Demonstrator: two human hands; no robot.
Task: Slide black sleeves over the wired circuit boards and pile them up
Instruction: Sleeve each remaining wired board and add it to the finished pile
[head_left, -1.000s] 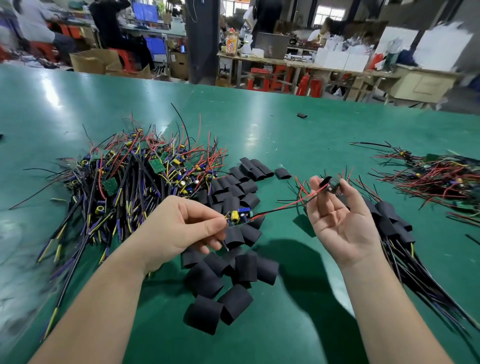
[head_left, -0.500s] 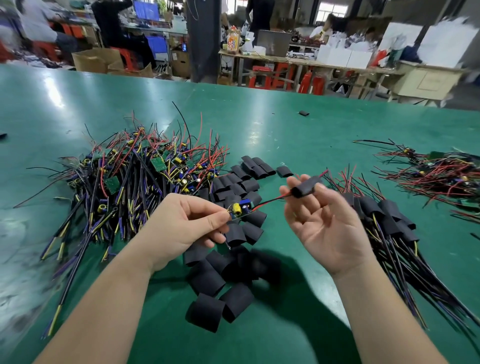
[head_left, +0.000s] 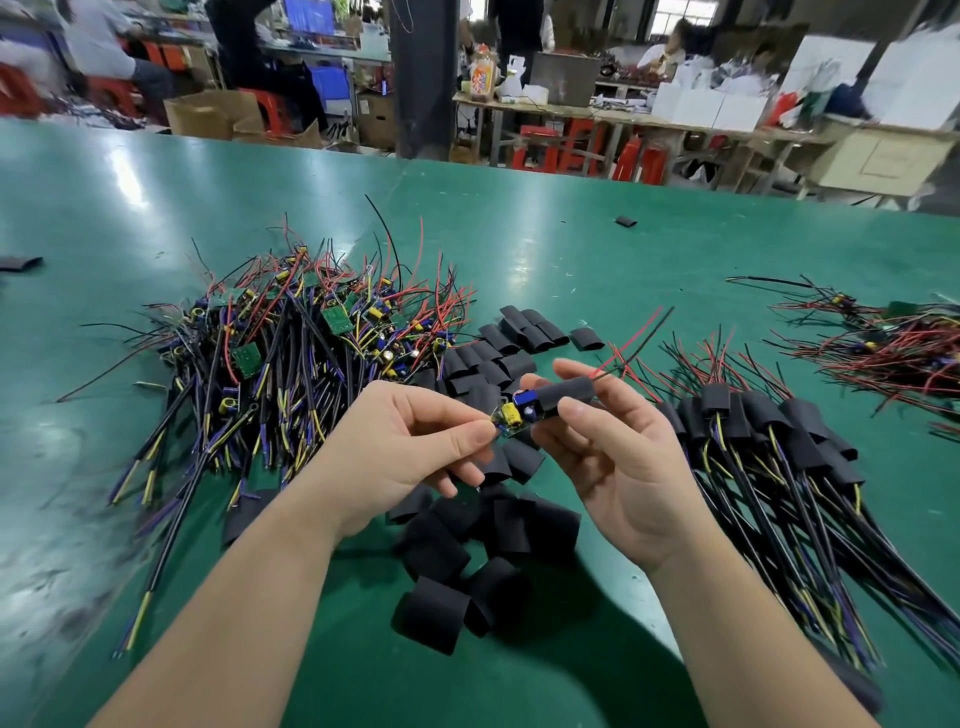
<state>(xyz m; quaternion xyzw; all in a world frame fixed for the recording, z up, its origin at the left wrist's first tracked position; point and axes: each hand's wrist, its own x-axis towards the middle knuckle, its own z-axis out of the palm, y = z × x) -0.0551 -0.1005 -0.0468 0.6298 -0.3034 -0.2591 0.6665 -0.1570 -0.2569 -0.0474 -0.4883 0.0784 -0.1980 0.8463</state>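
Left hand (head_left: 410, 452) pinches the small yellow-and-blue wired circuit board (head_left: 511, 413); right hand (head_left: 618, 457), palm up, grips the black tubular sleeve (head_left: 569, 392) half over it

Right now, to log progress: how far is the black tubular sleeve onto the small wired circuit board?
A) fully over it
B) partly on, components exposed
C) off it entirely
B: the black sleeve in the right hand leaves yellow and blue parts of the circuit board showing.

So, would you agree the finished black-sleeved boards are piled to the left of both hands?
Not quite: the head view shows the pile of black-sleeved wired circuit boards to the right of the left hand and the right hand.
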